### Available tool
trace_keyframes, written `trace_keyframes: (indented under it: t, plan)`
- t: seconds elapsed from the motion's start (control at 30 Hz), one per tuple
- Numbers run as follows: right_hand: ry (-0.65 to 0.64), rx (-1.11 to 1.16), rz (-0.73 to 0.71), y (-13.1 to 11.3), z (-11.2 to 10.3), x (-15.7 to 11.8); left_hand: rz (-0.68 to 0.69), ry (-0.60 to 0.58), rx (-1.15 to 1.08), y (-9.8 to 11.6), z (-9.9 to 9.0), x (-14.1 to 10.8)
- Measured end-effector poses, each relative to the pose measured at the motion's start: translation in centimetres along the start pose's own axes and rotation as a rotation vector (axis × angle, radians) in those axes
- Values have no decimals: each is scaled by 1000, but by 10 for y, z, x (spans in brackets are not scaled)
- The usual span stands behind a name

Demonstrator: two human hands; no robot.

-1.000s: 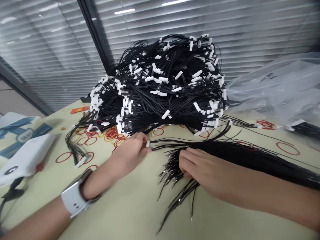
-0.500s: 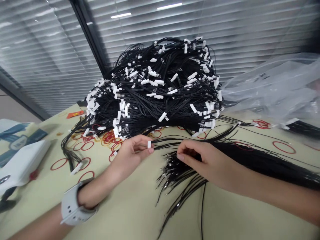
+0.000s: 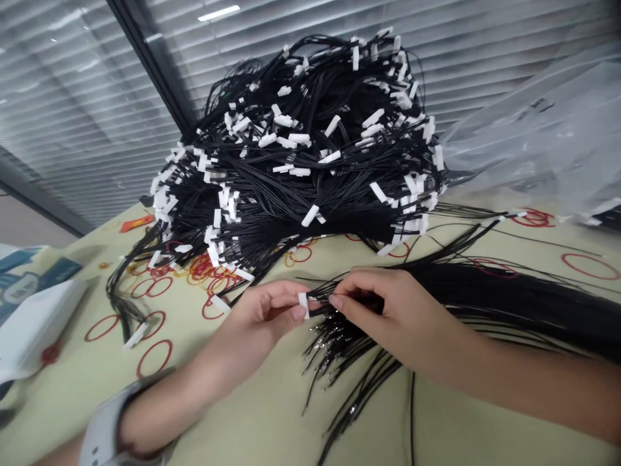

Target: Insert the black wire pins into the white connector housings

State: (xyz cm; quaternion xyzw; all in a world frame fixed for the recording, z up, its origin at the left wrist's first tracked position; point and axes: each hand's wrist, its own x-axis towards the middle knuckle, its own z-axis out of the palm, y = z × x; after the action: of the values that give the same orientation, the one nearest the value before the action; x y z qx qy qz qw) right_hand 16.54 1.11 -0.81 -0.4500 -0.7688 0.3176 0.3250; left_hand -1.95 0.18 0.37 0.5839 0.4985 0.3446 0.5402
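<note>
Left hand (image 3: 259, 317), closed in a pinch, thumb and forefinger gripping a small white connector (image 3: 303, 305) on a thin black wire. Right hand (image 3: 388, 304), fingertips drawn together on a few black wires (image 3: 323, 304) just beside the connector, the two hands almost touching. Both pinches appeared to hold one small end apart from its neighbours. These wires joined a long wire bundle (image 3: 504, 304) lying flat across the table, its metal-tipped ends (image 3: 330, 343) fanned out below the hands, probably loose enough for single wires to be drawn out. Behind lay a large wire heap (image 3: 291, 162), with white connectors jutting out all over it. Red rubber bands (image 3: 152, 358) were scattered over the pale green table (image 3: 252, 421). A white watch (image 3: 99, 440) circled the left wrist. A white box (image 3: 33, 330) lay at the left edge, a clear plastic bag (image 3: 528, 136) lay at the right, and window blinds (image 3: 68, 110) filled the background.
</note>
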Motion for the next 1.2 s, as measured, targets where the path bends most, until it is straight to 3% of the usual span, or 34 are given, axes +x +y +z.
trace_keyframes:
  t: [0.67, 1.2]
  plan:
    - [51, -45, -205, 9, 5, -6, -159, -44, -100, 1, -1, 2]
    - [54, -32, -203, 11, 6, -6, -124, -64, -106, 1, 1, 0]
